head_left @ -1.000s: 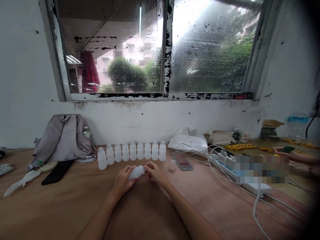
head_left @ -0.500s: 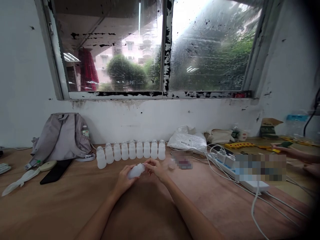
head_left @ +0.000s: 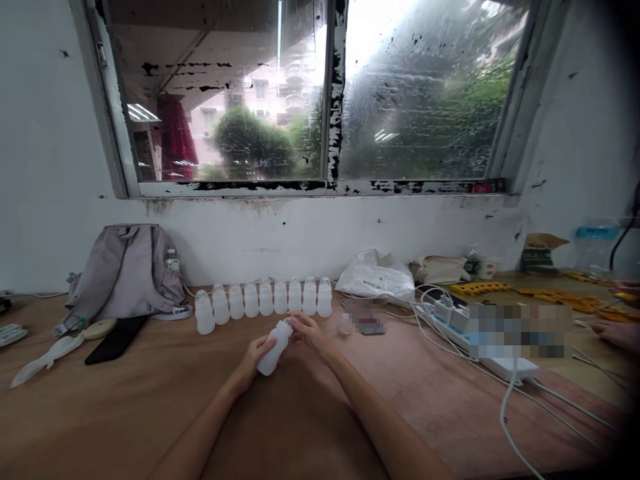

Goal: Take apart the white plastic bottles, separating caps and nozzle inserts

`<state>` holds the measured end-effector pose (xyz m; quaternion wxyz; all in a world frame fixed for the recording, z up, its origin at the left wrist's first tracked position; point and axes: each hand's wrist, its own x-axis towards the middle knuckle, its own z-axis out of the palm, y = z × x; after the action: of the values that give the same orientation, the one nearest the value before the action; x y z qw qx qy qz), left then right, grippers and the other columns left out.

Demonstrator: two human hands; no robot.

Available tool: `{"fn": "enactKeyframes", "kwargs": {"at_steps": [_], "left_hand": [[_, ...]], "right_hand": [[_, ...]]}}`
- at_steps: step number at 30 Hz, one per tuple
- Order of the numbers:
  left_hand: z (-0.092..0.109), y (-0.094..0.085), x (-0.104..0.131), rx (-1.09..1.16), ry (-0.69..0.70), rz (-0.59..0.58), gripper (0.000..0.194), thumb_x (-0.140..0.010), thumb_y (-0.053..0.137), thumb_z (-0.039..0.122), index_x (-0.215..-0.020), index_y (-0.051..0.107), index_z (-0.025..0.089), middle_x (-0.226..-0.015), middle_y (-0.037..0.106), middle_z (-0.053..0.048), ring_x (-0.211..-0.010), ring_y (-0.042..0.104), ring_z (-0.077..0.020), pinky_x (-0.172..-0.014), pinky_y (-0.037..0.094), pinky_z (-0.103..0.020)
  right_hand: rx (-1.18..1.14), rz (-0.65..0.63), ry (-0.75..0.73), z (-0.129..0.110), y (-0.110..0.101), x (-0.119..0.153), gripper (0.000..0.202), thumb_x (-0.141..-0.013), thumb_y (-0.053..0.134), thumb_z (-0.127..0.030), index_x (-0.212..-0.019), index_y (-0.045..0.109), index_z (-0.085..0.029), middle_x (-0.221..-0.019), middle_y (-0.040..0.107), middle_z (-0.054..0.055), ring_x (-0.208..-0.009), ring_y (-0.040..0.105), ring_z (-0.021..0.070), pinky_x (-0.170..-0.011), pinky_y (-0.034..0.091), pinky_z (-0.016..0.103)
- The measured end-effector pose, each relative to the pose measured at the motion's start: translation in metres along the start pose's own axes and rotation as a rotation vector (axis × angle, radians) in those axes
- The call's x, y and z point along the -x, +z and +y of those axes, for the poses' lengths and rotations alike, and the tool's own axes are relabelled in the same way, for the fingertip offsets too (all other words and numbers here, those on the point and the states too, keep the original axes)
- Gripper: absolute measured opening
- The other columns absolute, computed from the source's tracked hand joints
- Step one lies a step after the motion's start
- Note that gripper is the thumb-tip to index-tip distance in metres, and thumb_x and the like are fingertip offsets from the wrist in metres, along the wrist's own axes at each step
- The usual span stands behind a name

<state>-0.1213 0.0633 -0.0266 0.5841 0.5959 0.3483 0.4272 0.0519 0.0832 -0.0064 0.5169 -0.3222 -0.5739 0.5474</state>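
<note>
A white translucent bottle [head_left: 273, 352] is tilted in front of me, its neck up and to the right. My left hand [head_left: 254, 360] is wrapped round its body from the left. The fingers of my right hand [head_left: 306, 333] are pinched together at the bottle's neck; what they hold there is too small to tell. Behind my hands stands a row of several white bottles with clear domed caps [head_left: 266, 297]. A small round translucent piece [head_left: 345, 329] lies to the right of my right hand.
At the left are a grey backpack [head_left: 127, 267], a black flat object [head_left: 116, 340] and a white plastic strip [head_left: 47, 360]. A plastic bag [head_left: 377, 277] lies by the wall. At the right are a power strip [head_left: 505, 367], cables and another person's hand [head_left: 617, 332].
The bottle in my left hand has turned more upright, and its base has moved down. The other person's hand at the far right has shifted right and lower.
</note>
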Motion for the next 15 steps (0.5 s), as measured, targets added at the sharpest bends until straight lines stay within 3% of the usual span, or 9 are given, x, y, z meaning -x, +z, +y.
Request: {"fn": "enactKeyframes", "kwargs": {"at_steps": [2, 5, 10, 15], "left_hand": [[0.000, 0.002, 0.002, 0.181, -0.090, -0.055, 0.046, -0.075, 0.050, 0.047, -0.100, 0.055, 0.009, -0.080, 0.062, -0.009, -0.055, 0.055, -0.0123, -0.048, 0.040, -0.022], [0.001, 0.003, 0.005, 0.404, -0.190, -0.157, 0.047, -0.077, 0.045, 0.050, -0.095, 0.056, 0.008, -0.076, 0.061, -0.009, -0.053, 0.054, -0.0117, -0.049, 0.041, -0.023], [0.002, 0.006, 0.009, 0.647, -0.268, -0.263, 0.054, -0.078, 0.039, 0.055, -0.100, 0.055, 0.008, -0.072, 0.057, -0.007, -0.054, 0.053, -0.0116, -0.049, 0.040, -0.023], [0.001, 0.009, 0.011, 0.682, -0.250, -0.267, 0.051, -0.076, 0.045, 0.052, -0.098, 0.056, 0.007, -0.072, 0.055, -0.006, -0.054, 0.051, -0.0099, -0.047, 0.038, -0.021]], "right_hand": [[-0.107, -0.125, 0.053, -0.005, 0.003, 0.004, 0.036, -0.066, 0.062, -0.041, -0.094, 0.059, -0.019, -0.085, 0.060, 0.003, -0.079, 0.056, 0.0160, -0.065, 0.044, 0.026], [-0.192, -0.234, 0.088, -0.009, 0.006, 0.009, 0.036, -0.068, 0.062, -0.040, -0.095, 0.061, -0.017, -0.089, 0.060, 0.006, -0.084, 0.054, 0.0170, -0.073, 0.042, 0.028], [-0.219, -0.232, 0.089, -0.010, 0.008, 0.010, 0.035, -0.066, 0.064, -0.039, -0.092, 0.063, -0.017, -0.090, 0.060, 0.006, -0.082, 0.054, 0.0152, -0.071, 0.040, 0.025], [-0.274, -0.276, 0.088, -0.011, 0.009, 0.010, 0.036, -0.061, 0.069, -0.034, -0.092, 0.062, -0.017, -0.088, 0.060, 0.005, -0.075, 0.053, 0.0130, -0.068, 0.040, 0.023]]}}
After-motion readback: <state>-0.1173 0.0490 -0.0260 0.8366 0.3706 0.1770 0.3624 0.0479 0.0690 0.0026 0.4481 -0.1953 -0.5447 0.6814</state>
